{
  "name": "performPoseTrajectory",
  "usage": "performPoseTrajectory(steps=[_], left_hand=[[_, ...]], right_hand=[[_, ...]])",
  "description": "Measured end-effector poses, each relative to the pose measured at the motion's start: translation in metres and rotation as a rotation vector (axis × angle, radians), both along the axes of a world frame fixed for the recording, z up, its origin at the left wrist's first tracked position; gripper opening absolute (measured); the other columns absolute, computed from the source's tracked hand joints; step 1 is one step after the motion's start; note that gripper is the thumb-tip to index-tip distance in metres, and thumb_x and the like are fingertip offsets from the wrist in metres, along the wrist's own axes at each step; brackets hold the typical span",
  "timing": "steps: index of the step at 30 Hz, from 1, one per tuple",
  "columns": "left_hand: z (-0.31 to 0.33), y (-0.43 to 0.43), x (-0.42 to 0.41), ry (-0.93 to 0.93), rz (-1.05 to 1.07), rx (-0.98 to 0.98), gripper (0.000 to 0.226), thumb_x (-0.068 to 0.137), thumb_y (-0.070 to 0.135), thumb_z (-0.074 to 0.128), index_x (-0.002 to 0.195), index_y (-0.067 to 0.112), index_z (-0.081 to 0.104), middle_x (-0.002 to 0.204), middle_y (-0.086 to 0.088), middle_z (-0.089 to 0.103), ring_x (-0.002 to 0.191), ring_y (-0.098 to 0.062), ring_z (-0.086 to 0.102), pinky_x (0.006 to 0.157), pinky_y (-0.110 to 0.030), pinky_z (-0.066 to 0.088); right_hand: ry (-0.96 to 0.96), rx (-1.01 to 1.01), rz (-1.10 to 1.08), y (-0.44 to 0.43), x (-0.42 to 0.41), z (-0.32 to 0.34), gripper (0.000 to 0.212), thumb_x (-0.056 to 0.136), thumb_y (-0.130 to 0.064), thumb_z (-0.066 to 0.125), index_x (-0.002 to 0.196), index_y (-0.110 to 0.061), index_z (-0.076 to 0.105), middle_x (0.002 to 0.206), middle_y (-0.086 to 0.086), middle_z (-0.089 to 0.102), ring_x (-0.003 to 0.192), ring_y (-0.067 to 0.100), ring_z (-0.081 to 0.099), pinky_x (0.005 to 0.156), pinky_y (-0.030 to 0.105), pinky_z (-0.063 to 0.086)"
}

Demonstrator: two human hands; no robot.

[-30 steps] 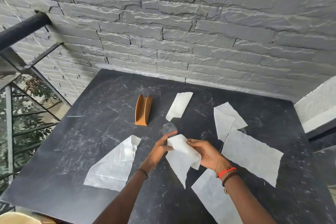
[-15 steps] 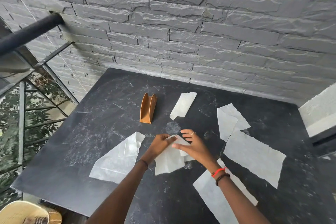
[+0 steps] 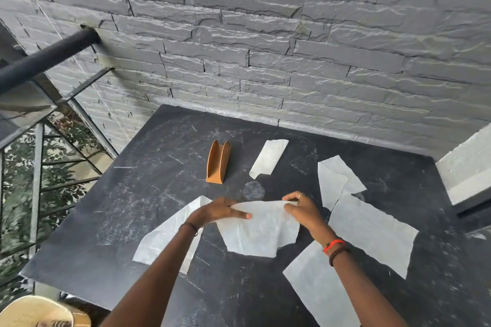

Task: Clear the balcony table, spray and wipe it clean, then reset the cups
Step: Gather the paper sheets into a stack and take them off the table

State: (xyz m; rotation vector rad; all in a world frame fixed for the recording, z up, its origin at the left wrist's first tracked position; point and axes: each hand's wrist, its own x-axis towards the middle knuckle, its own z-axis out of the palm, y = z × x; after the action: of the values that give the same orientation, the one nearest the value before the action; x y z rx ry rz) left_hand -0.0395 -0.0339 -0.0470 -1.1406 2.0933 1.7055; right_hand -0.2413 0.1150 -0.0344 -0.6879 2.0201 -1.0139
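Observation:
A dark, scuffed balcony table (image 3: pixel 148 194) stands against a grey stone wall. Above its middle I hold a white paper napkin (image 3: pixel 261 231) spread out between both hands. My left hand (image 3: pixel 218 211) holds its upper left edge, fingers stretched across the top. My right hand (image 3: pixel 301 206) pinches its upper right corner. Several other white napkin pieces lie flat on the table: one under my left forearm (image 3: pixel 159 239), a narrow one at the back (image 3: pixel 269 158), a folded one at right (image 3: pixel 335 178), a large one (image 3: pixel 372 231) and one near the front (image 3: pixel 318 287).
An orange napkin holder (image 3: pixel 218 162) stands upright behind my left hand. A black railing (image 3: pixel 45 58) and metal bars with foliage behind run along the left. A straw-coloured round object (image 3: pixel 37 312) sits below the table's front left corner. A white ledge (image 3: pixel 467 164) juts in at right.
The napkin was bunched between my hands a second ago; now my hands have drawn apart and it hangs spread out wide. The camera has tilted, shifting the table lower in view.

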Motion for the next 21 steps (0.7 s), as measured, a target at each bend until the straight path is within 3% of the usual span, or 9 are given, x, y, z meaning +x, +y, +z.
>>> performPoseTrajectory(steps=[3,6,8,12,15,19,21], left_hand=[[-0.006,-0.003,0.016,0.030,0.093,0.136,0.062,0.062,0.055,0.083,0.101,0.008,0.071,0.108,-0.004,0.072,0.100,-0.022,0.068,0.099,-0.043,0.048],[-0.008,0.000,0.026,0.101,0.194,0.245,0.041,0.078,0.030,0.078,0.112,0.009,0.070,0.116,-0.006,0.071,0.108,-0.020,0.067,0.098,-0.033,0.051],[-0.011,0.001,0.029,0.141,0.264,0.256,0.033,0.081,0.020,0.076,0.110,0.007,0.070,0.115,-0.009,0.071,0.105,-0.023,0.068,0.095,-0.036,0.053],[-0.025,-0.001,0.022,0.085,0.332,-0.020,0.032,0.078,0.013,0.078,0.108,0.004,0.069,0.114,-0.015,0.069,0.101,-0.025,0.067,0.079,-0.025,0.052],[-0.038,0.001,0.013,-0.013,0.280,-0.288,0.036,0.078,0.009,0.078,0.112,0.001,0.067,0.116,-0.014,0.067,0.109,-0.028,0.062,0.079,-0.019,0.041],[-0.050,0.009,0.004,0.012,0.307,-0.464,0.035,0.078,0.006,0.076,0.111,0.001,0.066,0.119,-0.016,0.063,0.111,-0.030,0.060,0.084,-0.015,0.035],[-0.052,0.018,-0.001,0.091,0.362,-0.575,0.031,0.080,0.003,0.073,0.110,0.002,0.064,0.118,-0.018,0.057,0.108,-0.032,0.058,0.091,-0.018,0.037]], right_hand=[[-0.464,0.000,-0.117,0.008,-0.009,-0.005,0.022,0.086,0.002,0.054,0.104,-0.009,0.060,0.088,0.006,0.063,0.072,0.016,0.061,0.060,0.025,0.051],[-0.517,-0.033,-0.131,0.016,-0.012,-0.016,0.022,0.084,0.004,0.061,0.105,0.001,0.057,0.089,0.014,0.065,0.070,0.018,0.066,0.061,0.027,0.054],[-0.436,-0.019,-0.171,0.018,-0.009,-0.025,0.019,0.078,0.007,0.068,0.094,0.000,0.058,0.085,0.016,0.066,0.063,0.016,0.067,0.059,0.026,0.055],[-0.234,0.019,-0.143,0.017,-0.003,-0.045,0.031,0.068,0.001,0.079,0.091,-0.007,0.060,0.093,0.020,0.069,0.081,0.031,0.068,0.080,0.048,0.056],[0.044,0.064,-0.076,0.013,0.003,-0.053,0.032,0.066,-0.009,0.081,0.086,-0.017,0.058,0.087,0.011,0.071,0.082,0.026,0.068,0.078,0.037,0.054],[0.234,0.069,-0.085,0.018,0.000,-0.048,0.024,0.075,-0.009,0.074,0.095,-0.006,0.062,0.081,0.010,0.069,0.076,0.021,0.064,0.070,0.023,0.045],[0.361,0.092,-0.120,0.037,-0.011,-0.045,0.010,0.080,0.000,0.063,0.089,0.003,0.064,0.085,0.015,0.069,0.081,0.026,0.064,0.070,0.025,0.044]])
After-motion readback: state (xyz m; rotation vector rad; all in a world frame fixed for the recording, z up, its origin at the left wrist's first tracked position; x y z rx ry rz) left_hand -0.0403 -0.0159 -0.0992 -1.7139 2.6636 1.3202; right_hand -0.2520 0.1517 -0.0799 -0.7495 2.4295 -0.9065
